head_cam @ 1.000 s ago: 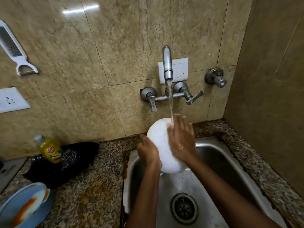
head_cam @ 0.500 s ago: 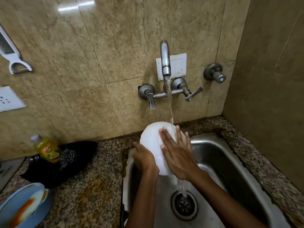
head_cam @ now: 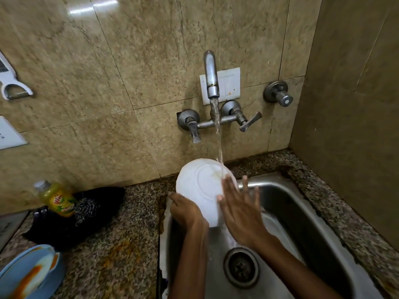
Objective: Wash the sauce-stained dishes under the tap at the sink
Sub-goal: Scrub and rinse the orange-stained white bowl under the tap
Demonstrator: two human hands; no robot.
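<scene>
Gripping white bowl [head_cam: 200, 186] left hand [head_cam: 185, 210], fingers hidden, right hand [head_cam: 241, 210] flat, perhaps touching, blurred.

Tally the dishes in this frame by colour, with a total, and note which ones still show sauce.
White: 1, the white bowl, held bottom-up under the running tap by the left hand, the right hand flat against it; no sauce visible.
Blue: 2, the blue dishes stacked on the counter, the upper one streaked orange.
Total: 3

Yellow dish-soap bottle [head_cam: 57, 199] lies on black cloth [head_cam: 79, 214] on granite counter [head_cam: 121, 251]; white peeler [head_cam: 9, 83] hangs on wall above bottle.
</scene>
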